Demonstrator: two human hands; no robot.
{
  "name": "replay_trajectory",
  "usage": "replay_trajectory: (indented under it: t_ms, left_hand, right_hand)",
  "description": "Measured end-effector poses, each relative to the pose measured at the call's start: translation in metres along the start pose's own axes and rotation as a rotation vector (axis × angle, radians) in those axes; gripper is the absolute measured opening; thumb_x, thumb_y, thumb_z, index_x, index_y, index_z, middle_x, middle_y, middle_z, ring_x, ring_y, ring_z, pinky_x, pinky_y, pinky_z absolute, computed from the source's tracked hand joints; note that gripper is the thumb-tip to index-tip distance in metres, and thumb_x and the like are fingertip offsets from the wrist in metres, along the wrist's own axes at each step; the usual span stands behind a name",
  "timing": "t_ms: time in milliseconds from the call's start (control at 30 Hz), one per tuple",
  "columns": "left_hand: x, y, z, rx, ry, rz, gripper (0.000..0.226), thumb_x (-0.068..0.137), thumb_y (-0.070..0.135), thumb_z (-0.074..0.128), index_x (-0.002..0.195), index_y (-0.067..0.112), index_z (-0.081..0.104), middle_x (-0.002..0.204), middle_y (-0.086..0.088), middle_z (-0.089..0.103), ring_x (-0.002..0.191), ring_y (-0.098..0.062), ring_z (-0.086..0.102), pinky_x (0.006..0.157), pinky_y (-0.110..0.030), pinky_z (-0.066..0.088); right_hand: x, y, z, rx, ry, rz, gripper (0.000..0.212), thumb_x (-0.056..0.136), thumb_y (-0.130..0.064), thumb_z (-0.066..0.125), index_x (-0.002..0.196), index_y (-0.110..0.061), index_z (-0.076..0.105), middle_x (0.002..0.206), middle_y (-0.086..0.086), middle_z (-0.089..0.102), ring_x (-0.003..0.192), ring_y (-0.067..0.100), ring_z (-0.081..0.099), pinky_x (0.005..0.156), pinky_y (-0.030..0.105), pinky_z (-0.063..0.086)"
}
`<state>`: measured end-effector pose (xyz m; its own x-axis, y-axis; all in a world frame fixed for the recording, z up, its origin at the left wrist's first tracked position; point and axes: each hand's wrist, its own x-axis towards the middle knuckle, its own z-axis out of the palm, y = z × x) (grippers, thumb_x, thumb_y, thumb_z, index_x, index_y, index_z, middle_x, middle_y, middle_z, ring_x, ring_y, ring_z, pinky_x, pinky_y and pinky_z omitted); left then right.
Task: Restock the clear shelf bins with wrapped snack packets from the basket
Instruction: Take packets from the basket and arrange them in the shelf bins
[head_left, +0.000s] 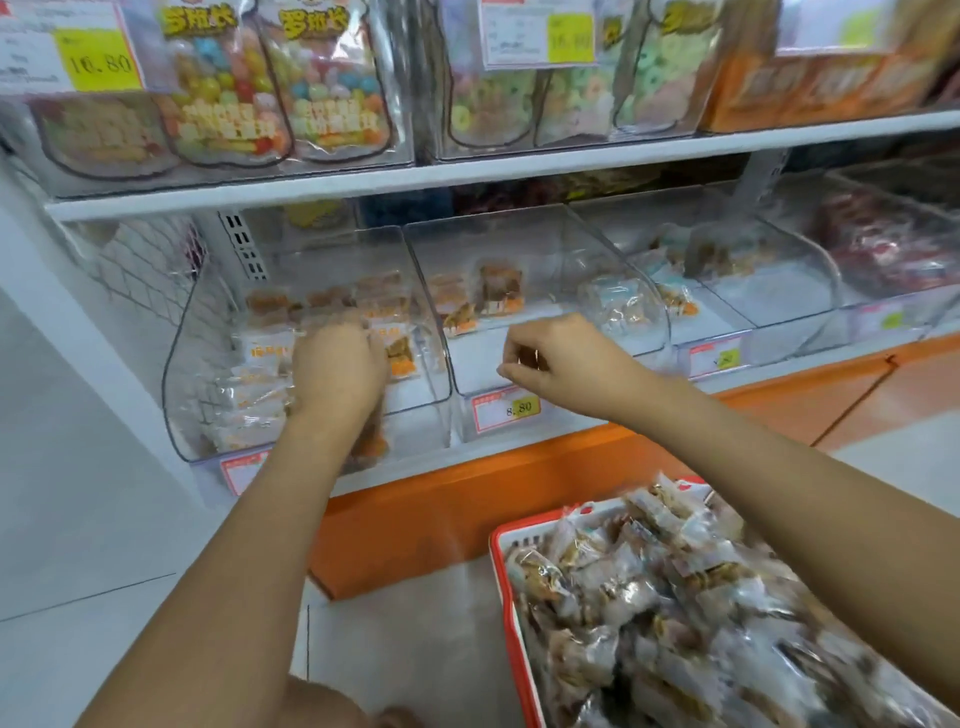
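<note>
Red basket (497, 545) heaped with wrapped packets (649, 613); clear bins (478, 364) partly filled.

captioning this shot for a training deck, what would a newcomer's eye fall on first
First the left grip, down among the orange-labelled packets in the leftmost clear bin, and the right grip, curled at the mouth of the sparser second bin. Next the red basket, lower right, heaped with wrapped packets. Then the bright candy bags above the upper shelf.
</note>
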<state>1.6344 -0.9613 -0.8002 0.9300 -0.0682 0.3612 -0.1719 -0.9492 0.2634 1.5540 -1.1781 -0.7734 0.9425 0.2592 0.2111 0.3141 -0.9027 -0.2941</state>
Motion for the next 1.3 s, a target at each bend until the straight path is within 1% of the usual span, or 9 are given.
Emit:
replay_trajectory:
  t_ms: [133,300,400,567,667,800,933,1033,1300]
  left_hand:
    - [-0.057,0.055,-0.011,-0.260,0.022,0.200,0.025,0.097,0.023,0.045,0.079,0.011,0.057,0.071,-0.004,0.055,0.066,-0.023,0.049,0.058,-0.030,0.033]
    - [-0.135,0.072,0.044,-0.219,-0.523,0.221,0.024,0.096,0.025,0.045,0.080,0.016,0.061,0.080,-0.002,0.063,0.073,-0.018,0.056,0.060,-0.026,0.039]
    - [-0.172,0.062,0.084,-0.210,-0.840,0.128,0.019,0.096,0.021,0.047,0.090,0.015,0.064,0.086,0.000,0.063,0.073,-0.012,0.056,0.063,-0.023,0.045]
    - [-0.200,0.047,0.108,-0.226,-1.060,0.033,0.024,0.094,0.009,0.043,0.083,0.011,0.064,0.078,-0.002,0.056,0.072,-0.018,0.051,0.059,-0.025,0.037]
    - [-0.198,0.044,0.106,-0.290,-1.101,0.015,0.027,0.095,0.009,0.043,0.103,0.009,0.069,0.091,-0.003,0.059,0.079,-0.017,0.053,0.072,-0.031,0.044]
    - [-0.190,0.040,0.101,-0.333,-1.103,-0.091,0.022,0.095,0.015,0.049,0.075,0.014,0.060,0.074,0.000,0.054,0.064,-0.012,0.047,0.061,-0.025,0.040]
    - [-0.181,0.036,0.102,-0.378,-1.143,-0.205,0.014,0.091,0.027,0.060,0.096,0.014,0.061,0.095,-0.007,0.059,0.081,-0.016,0.054,0.069,-0.025,0.045]
    - [-0.168,0.041,0.094,-0.420,-1.115,-0.258,0.054,0.084,0.041,0.068,0.123,0.006,0.057,0.119,-0.009,0.062,0.101,-0.020,0.062,0.077,-0.028,0.055]
    - [-0.128,0.123,0.036,-1.143,-0.972,-0.185,0.028,0.082,0.022,0.071,0.107,0.011,0.064,0.098,-0.003,0.072,0.086,-0.018,0.072,0.076,-0.033,0.059]
  right_hand:
    - [-0.046,0.046,0.024,0.010,-0.214,0.248,0.012,0.090,-0.021,0.061,0.083,-0.012,0.063,0.085,0.003,0.065,0.081,0.019,0.058,0.067,0.027,0.039]
    - [-0.099,0.074,0.084,0.129,-0.423,0.463,0.008,0.084,-0.019,0.070,0.088,-0.012,0.071,0.090,-0.001,0.070,0.078,0.014,0.063,0.072,0.027,0.052]
    - [-0.119,0.056,0.133,0.212,-0.444,0.463,0.036,0.082,-0.031,0.073,0.113,-0.015,0.065,0.108,0.000,0.067,0.089,0.015,0.063,0.078,0.026,0.053]
    - [-0.131,0.029,0.193,0.170,-0.504,0.400,0.041,0.089,-0.031,0.061,0.125,-0.012,0.056,0.124,0.009,0.056,0.112,0.027,0.053,0.095,0.039,0.045]
    - [-0.126,0.026,0.220,-0.049,-0.509,0.422,0.040,0.090,-0.033,0.056,0.126,-0.014,0.056,0.124,0.008,0.055,0.111,0.026,0.054,0.094,0.039,0.048]
    - [-0.118,0.029,0.217,-0.098,-0.603,0.470,0.026,0.089,-0.024,0.058,0.111,-0.013,0.064,0.107,0.005,0.065,0.099,0.024,0.062,0.089,0.034,0.050]
    - [-0.115,0.036,0.180,0.110,-0.445,0.637,0.019,0.085,-0.020,0.064,0.071,-0.014,0.052,0.069,-0.001,0.054,0.064,0.013,0.055,0.060,0.022,0.047]
    - [-0.117,0.049,0.136,0.268,-0.374,0.657,0.015,0.081,-0.018,0.071,0.075,-0.011,0.059,0.067,-0.002,0.056,0.055,0.008,0.050,0.052,0.016,0.046]
    - [-0.137,0.075,-0.001,1.122,-0.149,0.532,0.006,0.076,-0.013,0.074,0.074,-0.011,0.069,0.064,-0.003,0.065,0.057,0.008,0.054,0.057,0.017,0.042]
